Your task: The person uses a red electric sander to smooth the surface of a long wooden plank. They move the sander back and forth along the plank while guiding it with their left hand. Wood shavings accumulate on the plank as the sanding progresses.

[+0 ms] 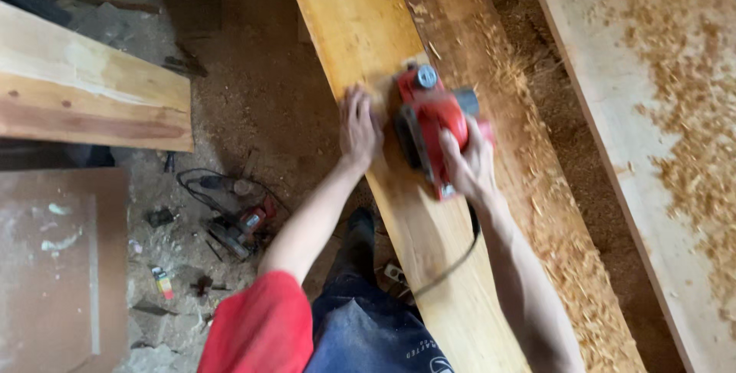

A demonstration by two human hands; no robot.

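Sawdust floor | left hand [359, 129] flat on plank [360, 20] | right hand [469, 164] fingers grasping red planer [429, 116]

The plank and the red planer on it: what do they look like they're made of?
The plank: solid wood, yellowish with a smooth worn face; grain streaks and loose shavings alongside suggest so. The red planer: glossy moulded plastic shell, apparently, with a grey metal-looking knob; its base is hidden.

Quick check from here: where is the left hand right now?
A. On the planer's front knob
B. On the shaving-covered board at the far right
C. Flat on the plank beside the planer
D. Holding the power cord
C: the left hand lies palm down on the plank just left of the red planer, while the right hand grips the planer's handle.
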